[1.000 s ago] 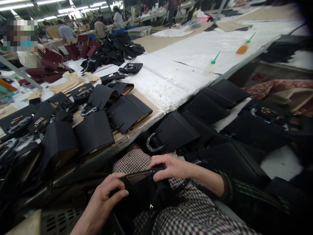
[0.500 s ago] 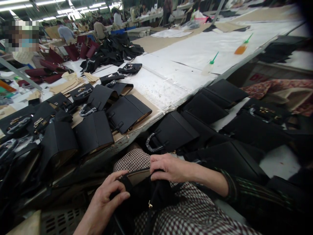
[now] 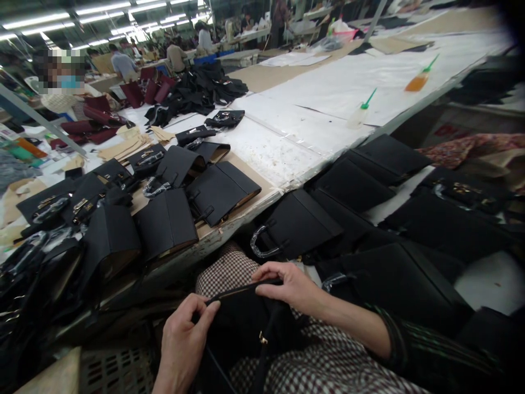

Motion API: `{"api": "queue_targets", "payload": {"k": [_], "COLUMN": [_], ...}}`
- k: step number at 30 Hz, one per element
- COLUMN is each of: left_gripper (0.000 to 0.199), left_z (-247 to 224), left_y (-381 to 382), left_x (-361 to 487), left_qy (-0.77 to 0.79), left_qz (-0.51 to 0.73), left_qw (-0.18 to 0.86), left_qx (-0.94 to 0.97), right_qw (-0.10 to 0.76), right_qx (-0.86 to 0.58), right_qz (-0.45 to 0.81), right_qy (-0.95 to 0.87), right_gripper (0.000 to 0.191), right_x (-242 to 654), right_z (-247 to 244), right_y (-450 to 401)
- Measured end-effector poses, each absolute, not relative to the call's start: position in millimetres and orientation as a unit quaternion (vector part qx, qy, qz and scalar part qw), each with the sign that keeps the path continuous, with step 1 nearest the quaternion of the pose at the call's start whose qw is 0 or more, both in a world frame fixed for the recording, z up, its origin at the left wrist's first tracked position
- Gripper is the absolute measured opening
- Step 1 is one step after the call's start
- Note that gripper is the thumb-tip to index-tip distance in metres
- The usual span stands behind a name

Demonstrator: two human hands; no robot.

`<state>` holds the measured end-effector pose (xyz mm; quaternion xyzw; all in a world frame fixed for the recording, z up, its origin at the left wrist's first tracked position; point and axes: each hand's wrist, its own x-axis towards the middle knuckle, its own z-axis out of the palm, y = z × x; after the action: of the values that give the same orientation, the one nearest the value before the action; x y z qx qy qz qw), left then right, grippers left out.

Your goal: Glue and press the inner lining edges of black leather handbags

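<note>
A black handbag [image 3: 241, 323] rests on my lap over checked cloth [image 3: 235, 268]. My left hand [image 3: 186, 328] pinches the left end of its top edge between thumb and fingers. Farther right along that same edge, my right hand [image 3: 287, 287] grips with the thumb on the near side and the fingers behind. The two edges of the opening lie close together, with a thin tan strip of lining showing between them. A small gold-coloured clasp [image 3: 263, 338] on a dark strap hangs at the bag's right side. The bag's lower part is dark and hard to make out.
Several black handbags [image 3: 223, 189] lie on the white-covered table [image 3: 283, 131] at left. More black bags [image 3: 307, 219] are piled at my right. Two squeeze bottles with green tips stand on the table, one holding orange liquid [image 3: 416, 83]. A plastic crate [image 3: 117, 369] sits low at left. People work farther back.
The bag's opening has narrowed, its edges brought together. My left thumb has moved up onto the top edge, and my right fingers have straightened along it. The view has shifted slightly.
</note>
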<state>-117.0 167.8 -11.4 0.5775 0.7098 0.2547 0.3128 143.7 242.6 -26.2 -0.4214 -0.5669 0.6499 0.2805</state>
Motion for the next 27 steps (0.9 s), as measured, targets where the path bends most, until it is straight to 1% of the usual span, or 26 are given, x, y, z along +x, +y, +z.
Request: {"api": "queue_targets", "payload": {"k": [2,6,13,20,23,27], "left_gripper": [0.04,0.039,0.039,0.038,0.038,0.039], "left_z": [-11.6,-10.6,-14.9,-19.0,-20.7,-20.7], "left_y": [168.6,169.6,169.5,172.2,171.3,170.5], "left_x": [-117.2,-118.0,-117.1,-114.3,-113.9,-112.7], "left_qy": [0.712,0.713,0.708,0.685,0.68,0.685], "left_qz": [0.254,0.252,0.277,0.319,0.328,0.332], "left_qw": [0.313,0.315,0.302,0.323,0.326,0.325], "left_qx": [0.575,0.574,0.575,0.57,0.569,0.561], "right_qw": [0.268,0.245,0.262,0.266,0.206,0.07], "right_qx": [-0.419,-0.411,-0.429,-0.429,-0.386,-0.28], "right_qz": [0.654,0.648,0.651,0.63,0.616,0.568], "right_qy": [-0.57,-0.593,-0.568,-0.591,-0.655,-0.771], "right_gripper": [0.027,0.024,0.021,0.021,0.024,0.023], "right_x": [145.1,145.7,141.9,141.8,144.1,139.6], "right_z": [-25.8,-24.9,-21.3,-19.2,-10.5,6.5], "right_y": [245.1,246.9,243.8,240.5,250.3,275.2]}}
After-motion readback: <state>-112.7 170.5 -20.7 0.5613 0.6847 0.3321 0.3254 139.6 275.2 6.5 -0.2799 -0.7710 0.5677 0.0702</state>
